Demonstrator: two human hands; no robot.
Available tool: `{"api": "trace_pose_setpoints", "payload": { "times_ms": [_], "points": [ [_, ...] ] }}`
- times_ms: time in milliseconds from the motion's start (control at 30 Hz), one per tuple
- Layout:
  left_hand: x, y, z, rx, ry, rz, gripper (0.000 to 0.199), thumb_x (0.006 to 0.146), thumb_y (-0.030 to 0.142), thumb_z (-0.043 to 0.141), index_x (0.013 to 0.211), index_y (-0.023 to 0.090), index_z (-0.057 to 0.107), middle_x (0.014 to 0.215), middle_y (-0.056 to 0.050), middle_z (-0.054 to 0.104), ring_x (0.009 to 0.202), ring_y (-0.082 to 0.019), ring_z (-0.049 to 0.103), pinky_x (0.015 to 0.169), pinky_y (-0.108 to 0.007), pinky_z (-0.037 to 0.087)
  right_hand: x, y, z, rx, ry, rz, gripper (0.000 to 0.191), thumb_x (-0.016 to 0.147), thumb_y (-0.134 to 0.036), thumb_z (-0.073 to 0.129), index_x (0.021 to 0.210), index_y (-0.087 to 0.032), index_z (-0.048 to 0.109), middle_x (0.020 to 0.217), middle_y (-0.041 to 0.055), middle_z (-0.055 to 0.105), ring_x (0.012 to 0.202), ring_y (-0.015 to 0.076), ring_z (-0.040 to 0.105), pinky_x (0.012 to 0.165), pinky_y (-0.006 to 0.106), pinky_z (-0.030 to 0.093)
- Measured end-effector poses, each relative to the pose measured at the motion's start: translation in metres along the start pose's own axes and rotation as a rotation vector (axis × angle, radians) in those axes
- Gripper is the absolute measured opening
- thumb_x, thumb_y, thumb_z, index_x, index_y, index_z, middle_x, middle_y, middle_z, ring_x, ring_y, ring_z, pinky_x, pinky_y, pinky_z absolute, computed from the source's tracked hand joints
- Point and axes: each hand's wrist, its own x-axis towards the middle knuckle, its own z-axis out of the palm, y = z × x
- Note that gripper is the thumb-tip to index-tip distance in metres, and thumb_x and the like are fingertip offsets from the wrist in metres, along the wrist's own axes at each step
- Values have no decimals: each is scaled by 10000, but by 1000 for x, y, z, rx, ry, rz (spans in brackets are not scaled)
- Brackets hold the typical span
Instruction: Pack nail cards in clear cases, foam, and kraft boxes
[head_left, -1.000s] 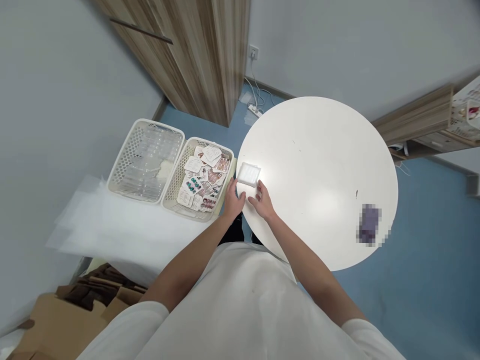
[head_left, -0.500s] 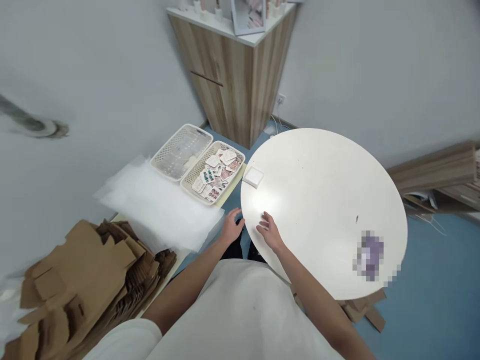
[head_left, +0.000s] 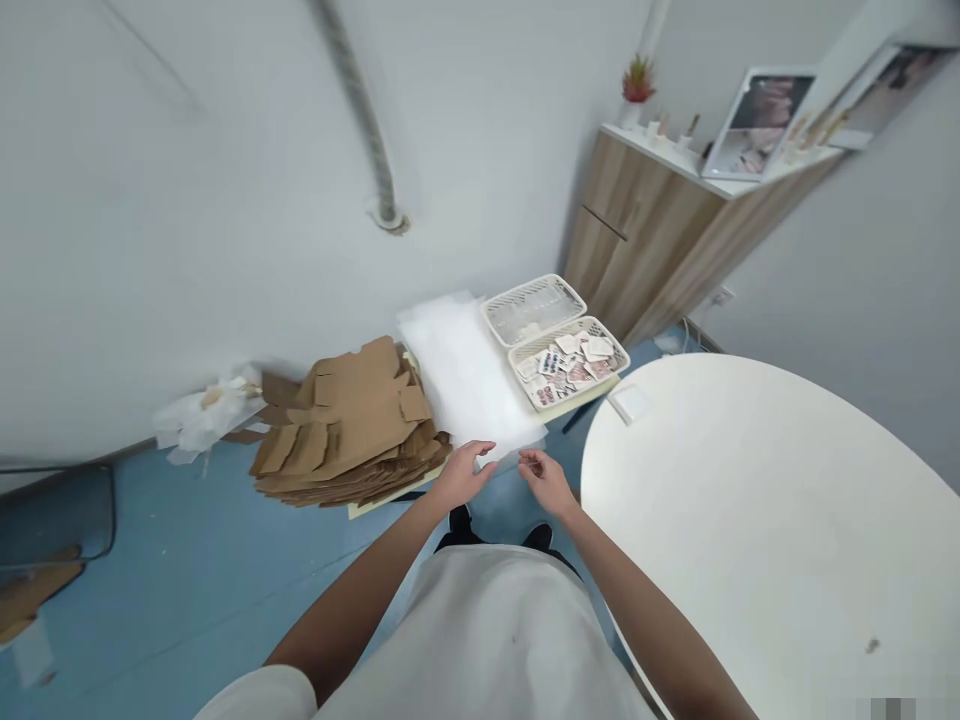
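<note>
A round white table (head_left: 750,520), its top smooth and faintly glossy, fills the right side of the view. Beyond it stands a wood-grain cabinet (head_left: 637,240) with streaky brown panels and a flat white top. The low pale-yellow side table (head_left: 564,409) is mostly covered, its near edge showing as a thin strip. On its left end lies a stack of flattened brown cardboard (head_left: 367,400), notched and flapped, with ragged layers stepping out at the near edge. Next to that, across the middle, soft white translucent sheets (head_left: 469,375) lie in a loose pile, one corner overhanging the side table's near edge. At the right end sit two rectangular lattice-walled plastic baskets: the far basket (head_left: 517,290), at the back edge, holds clear plastic pieces; the near basket (head_left: 581,391) reaches the front edge.

Both hands are at the overhanging corner of the sheets. The left hand (head_left: 463,475) has its fingers stretched, thumb held wide of them; whether they touch the sheets is unclear. The right hand (head_left: 546,482) is half curled, the gap narrow; I cannot tell if it pinches anything.

A small, square white box (head_left: 631,403) rests at the round table's left edge. Small square-cornered cards (head_left: 574,368), patterned and plain, overlap inside the near basket.
</note>
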Motion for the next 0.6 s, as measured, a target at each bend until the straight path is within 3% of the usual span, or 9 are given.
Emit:
{"api": "trace_pose_setpoints", "payload": {
  "times_ms": [133, 300, 433, 600],
  "points": [
    [-16, -19, -72, 116, 107, 79, 338, 800, 341, 455, 1101, 207, 530, 1062, -70, 589, 967, -191, 549, 850, -332, 435, 33, -41, 43, -101, -120, -99, 382, 707, -406, 550, 1028, -199, 551, 977, 64, 607, 763, 168, 587, 695, 329, 471],
    [-43, -76, -144, 329, 232, -87, 508, 744, 505, 477, 1160, 215, 499, 1146, -96, 551, 1058, -266, 496, 871, -379, 396, 75, -88, 108, -218, -108, -161, 536, 702, -500, 532, 1158, -222, 480, 1172, 92, 512, 942, 207, 554, 764, 343, 449],
    [-68, -122, -169, 422, 133, -195, 692, 679, 618, 473, 1233, 204, 437, 1265, -121, 455, 1149, -302, 414, 911, -396, 339, 98, -110, 152, -380, -80, -141, 720, 652, -528, 570, 1257, -187, 379, 1278, 125, 414, 1113, 271, 452, 880, 384, 380],
    [-89, -152, -181, 438, 55, -204, 704, 693, 635, 426, 1252, 208, 411, 1314, -127, 399, 1189, -309, 362, 932, -436, 292, 107, -118, 182, -544, -35, -92, 680, 635, -301, 618, 1262, -226, 364, 1184, 112, 505, 1076, 299, 477, 859, 399, 369]
  ]
}}
